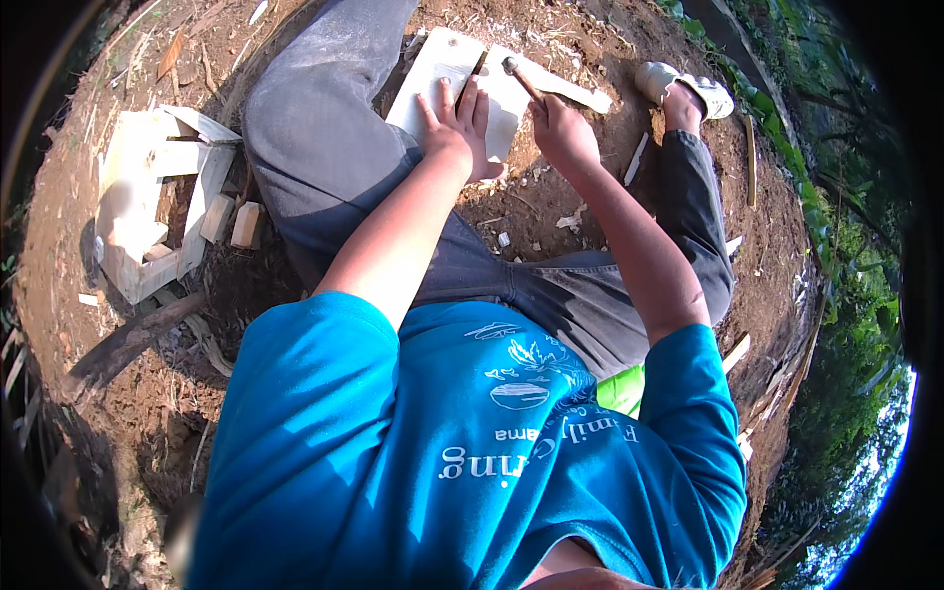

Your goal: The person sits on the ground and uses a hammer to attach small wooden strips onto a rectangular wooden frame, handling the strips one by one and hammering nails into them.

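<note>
My left hand (458, 130) lies on a pale wooden board (447, 57) with its fingers stretched and spread. Beside those fingers runs a narrow dark strip (479, 65); whether it is a blade or a gap in the wood I cannot tell. Closed round a wooden handle, my right hand (565, 136) grips a small hammer (526, 82). Its dark, rounded head hangs over or rests on the pale wood, just right of the strip. Another pale piece of wood (575, 90) reaches out to the right under the hammer. My left palm hides part of the board.
To the left sits a rough wooden frame (128, 221) with small wood blocks (247, 225) beside it. A dark branch (133, 339) lies nearer. My bent legs surround the work, with a shoe (710, 96) at far right. Wood chips litter the soil; green plants (855, 285) edge the right.
</note>
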The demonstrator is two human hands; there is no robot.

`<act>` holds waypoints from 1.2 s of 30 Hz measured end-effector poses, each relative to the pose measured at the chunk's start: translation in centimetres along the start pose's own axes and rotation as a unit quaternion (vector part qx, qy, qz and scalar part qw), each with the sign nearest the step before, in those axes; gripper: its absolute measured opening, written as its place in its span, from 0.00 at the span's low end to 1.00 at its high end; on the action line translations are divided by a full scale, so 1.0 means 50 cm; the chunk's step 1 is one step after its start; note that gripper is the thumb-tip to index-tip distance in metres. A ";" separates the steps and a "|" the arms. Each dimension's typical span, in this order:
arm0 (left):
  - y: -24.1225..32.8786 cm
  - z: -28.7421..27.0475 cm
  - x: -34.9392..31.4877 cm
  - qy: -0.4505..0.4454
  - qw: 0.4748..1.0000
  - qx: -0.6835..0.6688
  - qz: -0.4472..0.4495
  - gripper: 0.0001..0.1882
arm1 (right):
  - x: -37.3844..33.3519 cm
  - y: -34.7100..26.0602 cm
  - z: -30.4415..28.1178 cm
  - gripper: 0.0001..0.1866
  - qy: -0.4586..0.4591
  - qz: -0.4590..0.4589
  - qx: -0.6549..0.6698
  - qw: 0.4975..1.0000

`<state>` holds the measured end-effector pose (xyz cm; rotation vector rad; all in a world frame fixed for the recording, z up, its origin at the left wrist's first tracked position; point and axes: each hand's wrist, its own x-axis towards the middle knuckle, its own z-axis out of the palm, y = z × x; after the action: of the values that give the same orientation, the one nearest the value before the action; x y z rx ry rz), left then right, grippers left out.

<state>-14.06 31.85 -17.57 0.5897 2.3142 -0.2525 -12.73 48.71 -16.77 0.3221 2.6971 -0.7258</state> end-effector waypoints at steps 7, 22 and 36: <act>0.004 -0.005 -0.002 -0.008 1.000 0.013 0.003 0.67 | -0.020 -0.005 0.001 0.16 0.039 -0.011 0.038 0.998; -0.007 0.006 -0.007 0.002 1.000 -0.024 -0.002 0.67 | -0.050 -0.089 -0.040 0.11 0.218 -0.116 0.352 0.903; -0.017 -0.003 0.021 0.021 1.000 -0.017 0.003 0.66 | 0.043 -0.021 -0.006 0.16 0.041 0.024 0.016 0.999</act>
<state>-15.23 31.51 -18.16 0.5898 2.3525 -0.2007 -15.11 48.27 -16.84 0.4317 2.7460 -0.7576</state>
